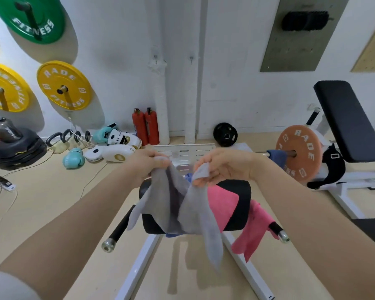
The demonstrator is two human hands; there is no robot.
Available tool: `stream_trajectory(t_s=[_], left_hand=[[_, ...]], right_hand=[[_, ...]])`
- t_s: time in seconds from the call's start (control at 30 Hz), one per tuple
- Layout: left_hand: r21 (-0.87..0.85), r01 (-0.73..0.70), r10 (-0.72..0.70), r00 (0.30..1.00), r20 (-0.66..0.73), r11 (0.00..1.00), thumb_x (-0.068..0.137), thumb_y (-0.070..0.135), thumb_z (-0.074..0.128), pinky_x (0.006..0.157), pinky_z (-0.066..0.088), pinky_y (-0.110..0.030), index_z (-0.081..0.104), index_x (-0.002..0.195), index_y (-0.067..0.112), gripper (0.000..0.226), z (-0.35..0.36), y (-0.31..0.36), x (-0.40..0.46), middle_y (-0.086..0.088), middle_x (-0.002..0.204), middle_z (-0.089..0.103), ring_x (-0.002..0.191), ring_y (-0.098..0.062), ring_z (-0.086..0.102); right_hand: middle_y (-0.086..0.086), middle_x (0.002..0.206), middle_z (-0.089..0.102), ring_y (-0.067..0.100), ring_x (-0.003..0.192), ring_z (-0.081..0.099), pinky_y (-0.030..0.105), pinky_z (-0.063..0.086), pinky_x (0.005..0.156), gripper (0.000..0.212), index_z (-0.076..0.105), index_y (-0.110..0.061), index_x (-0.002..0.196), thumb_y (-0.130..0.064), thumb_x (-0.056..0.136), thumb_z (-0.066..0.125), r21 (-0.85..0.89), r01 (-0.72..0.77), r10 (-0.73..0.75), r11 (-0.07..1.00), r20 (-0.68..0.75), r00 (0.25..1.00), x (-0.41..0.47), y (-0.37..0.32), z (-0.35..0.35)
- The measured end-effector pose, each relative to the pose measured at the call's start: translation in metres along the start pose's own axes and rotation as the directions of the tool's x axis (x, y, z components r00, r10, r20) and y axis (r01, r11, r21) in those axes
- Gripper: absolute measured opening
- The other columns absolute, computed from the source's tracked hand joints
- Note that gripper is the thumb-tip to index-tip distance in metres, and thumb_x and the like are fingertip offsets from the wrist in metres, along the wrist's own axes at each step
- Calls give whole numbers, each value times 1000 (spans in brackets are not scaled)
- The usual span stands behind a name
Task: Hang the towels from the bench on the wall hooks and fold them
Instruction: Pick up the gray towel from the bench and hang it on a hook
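A grey towel [188,211] hangs in the air over the black bench pad [240,191]. My left hand [148,165] pinches one upper corner and my right hand [223,165] pinches the other. A pink towel [223,202] lies across the pad and droops off its right side. A bit of blue towel [188,176] peeks out behind the grey one, and more blue shows under the pad's front edge. Two small wall hooks, the left hook [155,58] and the right hook [191,59], are on the white wall straight ahead, well above my hands.
Two red fire extinguishers [145,126] stand on the floor below the hooks. Boxing gloves and pads [115,146] lie at the left. Yellow and green weight plates [64,85] hang on the left wall. Another bench with an orange plate [299,152] stands at the right. Cables trail at far left.
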State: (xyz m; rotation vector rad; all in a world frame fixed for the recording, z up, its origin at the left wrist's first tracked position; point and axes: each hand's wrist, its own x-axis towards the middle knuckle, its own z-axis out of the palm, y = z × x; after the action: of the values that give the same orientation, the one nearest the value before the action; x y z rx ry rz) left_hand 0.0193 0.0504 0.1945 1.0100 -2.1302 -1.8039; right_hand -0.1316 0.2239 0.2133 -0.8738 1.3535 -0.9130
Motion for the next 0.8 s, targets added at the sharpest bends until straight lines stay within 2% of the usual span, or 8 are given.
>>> stream_trajectory(t_s=[0.1, 0.13, 0.2, 0.3, 0.4, 0.5, 0.63, 0.8], left_hand=[[-265, 40, -22, 997, 69, 963, 86, 11, 61, 67, 49, -26, 64, 85, 14, 5, -4, -5, -17, -6, 88, 64, 84, -16, 59], [-296, 33, -6, 996, 93, 955, 88, 12, 60, 66, 49, -25, 63, 86, 15, 5, -4, -8, -23, -5, 86, 64, 82, -15, 59], [-343, 14, 31, 992, 124, 939, 89, 12, 57, 60, 51, -22, 64, 88, 15, 8, -5, -16, -33, -3, 81, 65, 75, -13, 60], [-399, -24, 78, 990, 120, 917, 92, 14, 53, 55, 51, -20, 65, 95, 16, 12, -13, -30, -46, 0, 79, 67, 67, -9, 62], [-359, -97, 144, 984, 104, 928, 94, 16, 51, 72, 51, -22, 64, 101, 18, 15, -22, -43, -57, 0, 88, 69, 78, -9, 65], [-277, -150, 179, 980, 85, 949, 94, 16, 51, 83, 49, -29, 63, 104, 20, 16, -31, -52, -69, -5, 98, 68, 91, -16, 61], [-200, -210, 235, 966, 111, 957, 95, 14, 49, 88, 47, -40, 60, 107, 22, 19, -46, -59, -83, -15, 97, 65, 89, -22, 59], [-66, -320, 324, 943, 75, 945, 94, 12, 49, 77, 50, -40, 58, 105, 26, 20, -59, -60, -91, -19, 84, 64, 77, -26, 58]], right_hand=[[5, 114, 68, 17, 114, 60, 29, 49, 96, 33, 58, -10, 115, 3, 88, 45, -113, 22, -12, 993, 87, 996, 11, -1, 25], [3, 110, 70, 16, 111, 62, 29, 51, 93, 29, 58, -12, 112, 1, 92, 44, -201, 38, -33, 979, 25, 999, 16, -2, 36], [-6, 87, 73, 9, 88, 68, 21, 50, 71, 23, 58, -14, 103, -7, 97, 38, -404, 22, -84, 914, -137, 987, 24, -5, 61], [-7, 57, 56, 4, 53, 50, 19, 38, 56, 23, 59, -6, 88, -20, 97, 43, -606, -11, -234, 795, -324, 917, 34, -6, 92], [1, 71, 45, 8, 62, 40, 22, 30, 59, 29, 57, -10, 69, -28, 92, 54, -753, -40, -412, 657, -403, 817, 41, -1, 113], [3, 83, 48, 7, 72, 44, 17, 34, 63, 23, 65, -13, 77, -28, 91, 55, -766, 1, -490, 643, -410, 769, 47, 2, 135], [14, 80, 64, 23, 73, 54, 29, 41, 66, 20, 65, -5, 85, -24, 88, 60, -718, 18, -518, 695, -484, 705, 54, 5, 153], [4, 68, 52, 10, 64, 43, 20, 37, 61, 20, 63, 0, 80, -19, 85, 64, -607, 76, -431, 791, -466, 772, 60, 3, 174]])
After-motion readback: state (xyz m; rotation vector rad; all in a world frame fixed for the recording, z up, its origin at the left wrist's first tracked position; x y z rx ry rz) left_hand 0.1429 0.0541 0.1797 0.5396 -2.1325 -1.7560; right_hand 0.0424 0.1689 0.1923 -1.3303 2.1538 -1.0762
